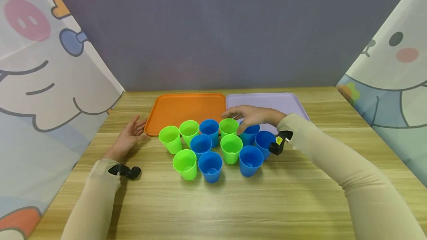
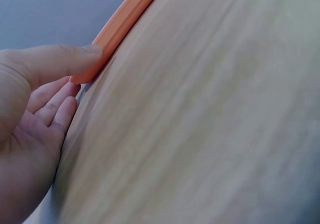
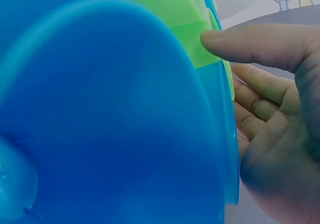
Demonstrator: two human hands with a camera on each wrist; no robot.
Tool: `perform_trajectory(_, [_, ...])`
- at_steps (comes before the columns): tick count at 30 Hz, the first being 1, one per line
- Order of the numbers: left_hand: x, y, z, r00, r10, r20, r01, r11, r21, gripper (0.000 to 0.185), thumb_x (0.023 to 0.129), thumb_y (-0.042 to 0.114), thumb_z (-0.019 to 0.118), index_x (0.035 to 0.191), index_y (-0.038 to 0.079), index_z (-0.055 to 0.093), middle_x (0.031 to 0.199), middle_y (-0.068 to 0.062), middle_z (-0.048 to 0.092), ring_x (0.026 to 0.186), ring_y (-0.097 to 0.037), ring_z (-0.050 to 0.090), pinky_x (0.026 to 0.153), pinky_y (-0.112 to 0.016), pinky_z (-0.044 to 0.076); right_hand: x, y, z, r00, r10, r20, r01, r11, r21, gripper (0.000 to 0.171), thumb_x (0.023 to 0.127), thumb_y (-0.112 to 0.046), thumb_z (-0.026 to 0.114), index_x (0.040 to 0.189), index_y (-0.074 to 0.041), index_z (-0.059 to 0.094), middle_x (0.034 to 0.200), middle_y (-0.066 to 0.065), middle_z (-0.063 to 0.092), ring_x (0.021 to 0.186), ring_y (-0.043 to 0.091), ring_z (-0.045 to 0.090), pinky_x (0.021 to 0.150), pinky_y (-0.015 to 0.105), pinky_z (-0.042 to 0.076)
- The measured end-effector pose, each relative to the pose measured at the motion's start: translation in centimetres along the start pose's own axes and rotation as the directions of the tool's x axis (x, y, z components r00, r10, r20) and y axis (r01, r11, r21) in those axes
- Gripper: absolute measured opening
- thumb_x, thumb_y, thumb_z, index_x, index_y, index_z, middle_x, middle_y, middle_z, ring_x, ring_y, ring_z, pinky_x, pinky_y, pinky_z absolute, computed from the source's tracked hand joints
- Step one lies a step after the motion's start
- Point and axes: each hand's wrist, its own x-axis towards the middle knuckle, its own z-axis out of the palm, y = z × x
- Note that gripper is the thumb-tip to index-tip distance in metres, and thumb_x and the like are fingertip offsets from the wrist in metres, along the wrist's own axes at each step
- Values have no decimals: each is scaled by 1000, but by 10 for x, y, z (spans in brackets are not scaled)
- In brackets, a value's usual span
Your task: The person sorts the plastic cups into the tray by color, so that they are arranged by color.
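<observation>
In the head view my left hand (image 1: 130,136) rests on the table at the near left corner of the orange tray (image 1: 185,108). Its thumb lies over the tray's rim (image 2: 117,34) in the left wrist view, the other fingers relaxed beside it. My right hand (image 1: 255,116) reaches over the back right of a cluster of green and blue cups. Thumb and fingers stand spread about the back green cup (image 1: 228,125), the thumb overlapping its side in the right wrist view. Beside that hand is a blue cup (image 1: 250,133), partly hidden by it.
Several more green cups (image 1: 185,164) and blue cups (image 1: 211,167) stand upright, mouths up, close together in front of the trays. A lilac tray (image 1: 277,101) lies right of the orange one, partly under my right arm. A grey wall (image 1: 217,32) rises behind the wooden table (image 1: 213,210).
</observation>
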Motion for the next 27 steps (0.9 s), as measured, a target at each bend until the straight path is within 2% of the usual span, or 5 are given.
perform_trajectory(11, [1,-2,0,1000,3,-8,-3,999,37,96,88,-15,62,155,-6,-5,157,-34,18,144,-48,20,118,-38,25,1,-5,0,999,40,-7,-40,999,-16,72,76,-1,76,143,3,48,146,16,49,138,38,40,113,55,32])
perform_trajectory(19, [1,-3,0,1000,7,-16,-6,998,67,92,90,-11,62,155,-7,-2,157,-33,21,144,-46,22,116,-31,30,1,-3,0,999,40,-8,-40,999,-11,68,77,-3,78,140,2,52,140,12,56,136,36,44,115,54,31])
perform_trajectory(27, [1,-3,0,1000,-5,-21,6,999,48,92,91,-13,61,156,-5,-2,157,-32,21,144,-46,22,118,-39,26,0,-3,-3,999,16,-33,-17,999,-28,65,78,-7,81,137,0,55,135,11,59,132,34,48,113,55,32])
